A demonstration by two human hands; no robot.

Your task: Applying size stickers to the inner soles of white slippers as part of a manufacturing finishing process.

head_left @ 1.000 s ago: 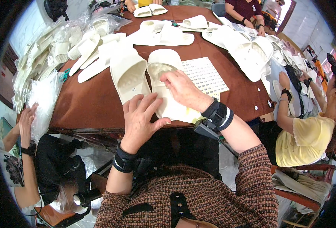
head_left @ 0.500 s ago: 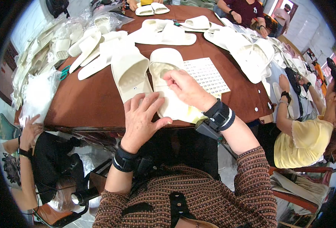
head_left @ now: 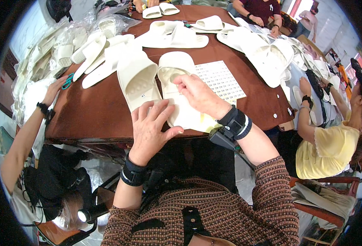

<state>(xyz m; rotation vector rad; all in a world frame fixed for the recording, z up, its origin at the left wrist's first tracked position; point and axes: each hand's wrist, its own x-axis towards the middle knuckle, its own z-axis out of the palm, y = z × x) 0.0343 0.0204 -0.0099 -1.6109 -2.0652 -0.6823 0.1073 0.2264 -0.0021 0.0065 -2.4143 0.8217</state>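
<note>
Two cream slide slippers lie side by side before me, the left slipper (head_left: 138, 84) and the right slipper (head_left: 175, 62). Across their heel ends spreads my left hand (head_left: 151, 133), fingers apart, fingertips at the left slipper's heel. My right hand (head_left: 203, 96) is over the right slipper's footbed, thumb and fingers pinched together; what they hold, if anything, is hidden. A small printed sticker shows on the left slipper's insole. Beside the right slipper lies a white sheet of small stickers (head_left: 220, 80), with a yellowish piece of paper (head_left: 209, 123) partly under my right wrist.
More cream slippers (head_left: 173, 36) stand across the brown-covered table (head_left: 91, 119), with bagged slippers (head_left: 46, 53) at left. A co-worker's hand (head_left: 53, 92) is by green-handled scissors (head_left: 68, 80). Another person in yellow (head_left: 328, 149) works at right; other people are at the far side.
The co-worker's hand at left has moved up to beside the scissors. My hands stay nearly in place, and the whole view has shifted slightly.
</note>
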